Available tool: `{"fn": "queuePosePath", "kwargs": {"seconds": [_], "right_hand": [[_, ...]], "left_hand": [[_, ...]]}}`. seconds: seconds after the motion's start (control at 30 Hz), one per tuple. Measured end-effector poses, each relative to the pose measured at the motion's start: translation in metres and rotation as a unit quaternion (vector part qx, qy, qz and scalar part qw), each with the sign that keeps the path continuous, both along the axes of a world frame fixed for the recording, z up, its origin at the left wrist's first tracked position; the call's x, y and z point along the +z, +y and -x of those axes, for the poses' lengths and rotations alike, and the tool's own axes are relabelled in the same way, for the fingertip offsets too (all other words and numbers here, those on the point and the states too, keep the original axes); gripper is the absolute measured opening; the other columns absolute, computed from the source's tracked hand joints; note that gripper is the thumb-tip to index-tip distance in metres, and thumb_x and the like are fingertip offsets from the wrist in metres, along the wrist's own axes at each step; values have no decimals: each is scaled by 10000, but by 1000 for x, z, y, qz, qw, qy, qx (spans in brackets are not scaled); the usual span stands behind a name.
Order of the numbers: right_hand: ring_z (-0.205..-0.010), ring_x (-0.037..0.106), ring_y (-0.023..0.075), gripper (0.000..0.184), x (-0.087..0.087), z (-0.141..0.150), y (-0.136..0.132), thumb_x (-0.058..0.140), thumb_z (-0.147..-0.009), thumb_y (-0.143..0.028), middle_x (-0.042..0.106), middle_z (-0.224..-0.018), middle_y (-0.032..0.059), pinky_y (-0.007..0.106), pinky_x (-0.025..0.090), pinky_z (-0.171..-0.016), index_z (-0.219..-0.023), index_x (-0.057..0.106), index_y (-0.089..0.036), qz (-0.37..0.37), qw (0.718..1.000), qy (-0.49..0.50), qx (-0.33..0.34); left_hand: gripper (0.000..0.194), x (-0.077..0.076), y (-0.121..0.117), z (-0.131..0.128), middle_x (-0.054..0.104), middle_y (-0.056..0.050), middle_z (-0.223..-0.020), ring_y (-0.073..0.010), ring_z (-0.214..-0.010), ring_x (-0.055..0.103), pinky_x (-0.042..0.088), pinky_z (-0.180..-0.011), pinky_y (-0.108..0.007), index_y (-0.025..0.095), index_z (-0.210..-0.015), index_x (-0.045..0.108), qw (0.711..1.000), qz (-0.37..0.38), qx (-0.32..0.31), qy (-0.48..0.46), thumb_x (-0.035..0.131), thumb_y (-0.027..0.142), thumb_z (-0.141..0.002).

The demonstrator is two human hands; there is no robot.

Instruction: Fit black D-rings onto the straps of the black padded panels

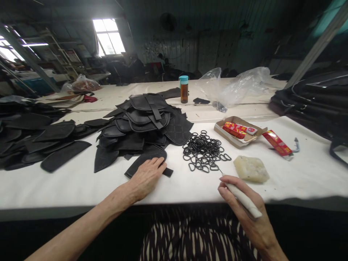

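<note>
My left hand [148, 175] is closed over the right part of a black leather flap [140, 159], its fingers curved and close together; the thumb is hidden. A short black strap [168, 172] sticks out beside the fingertips. My right hand [246, 206] grips an awl by its white handle [243, 199], the thin dark tip pointing away toward a heap of black metal D-rings [202, 148]. Just beyond my left hand rises a pile of stitched black leather flaps [146, 112]. A yellowish wax block [250, 169] sits past my right hand.
Right of the rings are an open cardboard box [237, 141] with red packets and another red packet [278, 144] near a small metal hook [296, 145]. Farther back stand a bottle [184, 90] and clear plastic bags [239, 88]. More black pieces [35, 137] lie left; black bags [312, 98] are right.
</note>
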State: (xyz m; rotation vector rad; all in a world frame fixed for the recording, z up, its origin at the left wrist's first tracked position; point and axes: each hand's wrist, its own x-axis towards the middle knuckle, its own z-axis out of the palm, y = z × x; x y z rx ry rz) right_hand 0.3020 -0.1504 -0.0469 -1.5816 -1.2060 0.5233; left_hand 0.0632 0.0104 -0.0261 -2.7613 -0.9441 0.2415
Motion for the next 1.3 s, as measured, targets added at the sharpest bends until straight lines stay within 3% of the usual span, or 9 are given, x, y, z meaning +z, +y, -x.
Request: {"fn": "queuePosePath", "kwargs": {"seconds": [0.23, 0.47, 0.6, 0.7, 0.8, 0.87, 1.0, 1.17, 1.3], "right_hand": [[-573, 606, 134, 186, -16, -1, 36, 461, -911, -304, 643, -733, 34, 218, 493, -541, -957, 573, -162, -79, 970, -230, -4], [-607, 536, 190, 305, -30, -2, 54, 350, -902, -124, 601, -635, 68, 297, 415, -570, -992, 642, -133, -107, 905, -408, 52], [-772, 528, 238, 290, -29, 0, 59, 362, -872, -67, 630, -785, 125, 334, 414, -663, -934, 642, -108, -120, 872, -467, 86], [-699, 506, 228, 281, -31, 0, 62, 366, -837, -41, 600, -726, 113, 322, 406, -616, -918, 628, -104, -132, 858, -488, 95], [-631, 496, 205, 282, -31, 0, 64, 356, -815, -27, 563, -671, 87, 286, 398, -550, -887, 613, -118, -146, 847, -502, 93], [-596, 500, 189, 286, -29, 0, 66, 345, -811, -19, 550, -651, 71, 262, 396, -516, -878, 601, -130, -159, 840, -511, 91], [-567, 530, 168, 302, -30, -2, 71, 326, -812, -15, 556, -641, 49, 235, 417, -499, -928, 566, -157, -200, 825, -521, 94], [-605, 580, 181, 318, -35, -7, 72, 332, -808, -24, 601, -692, 58, 257, 447, -535, -998, 539, -174, -236, 841, -481, 67], [-551, 556, 160, 220, -17, -4, 63, 397, -863, -123, 582, -661, 17, 261, 444, -538, -1029, 520, -197, -177, 912, -365, 59]], "left_hand": [[419, 2, 4, -7, 569, -175, -1082, -246, -883, 548, 442, -727, -357, 75, -1013, 582, 999, 33, -23, 32, 388, -93, -681], [307, 15, 9, 2, 587, -113, -1138, -217, -995, 555, 428, -871, -346, 169, -949, 639, 990, 54, 55, -122, 366, 81, -839], [232, 58, 4, 12, 652, -41, -1024, -193, -884, 596, 448, -814, -286, 202, -871, 684, 862, 274, 145, -402, 483, 310, -827], [255, 75, 0, 13, 682, -21, -905, -188, -845, 609, 455, -769, -270, 189, -960, 679, 775, 443, 149, -425, 545, 325, -791], [244, 58, -1, 3, 689, -31, -908, -184, -844, 616, 462, -773, -285, 160, -963, 672, 804, 447, 134, -369, 505, 253, -811], [205, 36, -1, -8, 683, -51, -857, -188, -814, 608, 467, -762, -307, 142, -822, 677, 856, 354, 141, -349, 480, 196, -811], [197, 5, -10, -28, 621, -105, -1092, -253, -1106, 457, 323, -974, -423, 167, -774, 664, 889, 222, 148, -374, 473, 128, -803], [229, -5, -27, -39, 628, -42, -713, -196, -775, 534, 418, -754, -321, 184, -676, 641, 875, 202, 185, -398, 454, 165, -808], [202, -11, -35, -46, 578, 19, -586, -140, -596, 509, 402, -581, -235, 172, -709, 651, 831, 282, 199, -435, 474, 229, -787]]}}
